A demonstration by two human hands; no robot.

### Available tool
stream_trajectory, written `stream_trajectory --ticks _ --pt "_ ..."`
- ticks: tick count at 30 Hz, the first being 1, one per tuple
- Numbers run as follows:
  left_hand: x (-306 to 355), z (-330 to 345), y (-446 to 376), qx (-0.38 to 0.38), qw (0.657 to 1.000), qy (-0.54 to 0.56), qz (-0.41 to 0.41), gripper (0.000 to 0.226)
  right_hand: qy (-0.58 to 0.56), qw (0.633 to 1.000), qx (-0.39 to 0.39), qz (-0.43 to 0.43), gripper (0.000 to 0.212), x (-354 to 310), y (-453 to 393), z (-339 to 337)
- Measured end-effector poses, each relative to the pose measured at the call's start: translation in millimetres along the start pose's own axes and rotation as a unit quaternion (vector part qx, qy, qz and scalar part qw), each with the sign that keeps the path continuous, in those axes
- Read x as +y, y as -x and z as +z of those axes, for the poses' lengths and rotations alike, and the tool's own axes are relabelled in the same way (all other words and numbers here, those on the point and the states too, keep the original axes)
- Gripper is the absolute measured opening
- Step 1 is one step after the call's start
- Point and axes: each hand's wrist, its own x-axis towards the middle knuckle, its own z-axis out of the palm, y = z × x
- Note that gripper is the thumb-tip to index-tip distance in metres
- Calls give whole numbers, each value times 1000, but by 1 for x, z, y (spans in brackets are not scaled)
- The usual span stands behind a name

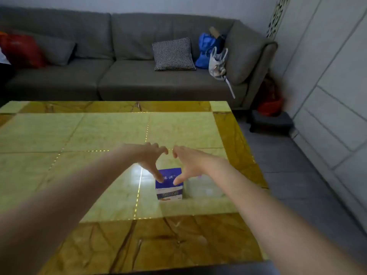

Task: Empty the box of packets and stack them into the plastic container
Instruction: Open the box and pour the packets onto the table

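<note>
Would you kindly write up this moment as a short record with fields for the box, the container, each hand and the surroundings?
box: blue and white box upright on the tiled table, top appears closed
container: clear plastic container right beside the box, blurred; contents cannot be told
left hand: left hand spread above the box, thumb over its top, holding nothing
right hand: right hand spread above the box, thumb over its top, holding nothing
packets: none visible
surroundings: grey sofa behind the table with a checked cushion and a blue bag
</note>
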Motion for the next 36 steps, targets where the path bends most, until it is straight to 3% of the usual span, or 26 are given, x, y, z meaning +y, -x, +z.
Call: stream_trajectory --ticks 5,10,13,18,26,30,33,36 --pt "-3 51 -21 13 1000 28 -5 93 107 994 -19 4 57 1 -27 43" --pt "8 82 -7 118 990 76 17 82 149 988 30 34 43 -15 -11 73" --pt "22 102 11 147 986 71 26 85 162 984 70 37 39 -28 11 92" --pt "35 125 34 189 981 43 24 63 162 979 110 57 42 -39 38 113" --pt "30 137 37 226 968 97 51 58 47 989 137 27 33 -33 47 112" --pt "17 141 36 242 950 189 60 67 -56 990 128 35 21 -30 42 100" --pt "13 146 35 255 927 265 75 78 -211 957 192 59 20 -31 31 96" --pt "12 151 32 260 900 342 78 87 -191 925 303 123 32 -33 19 103"
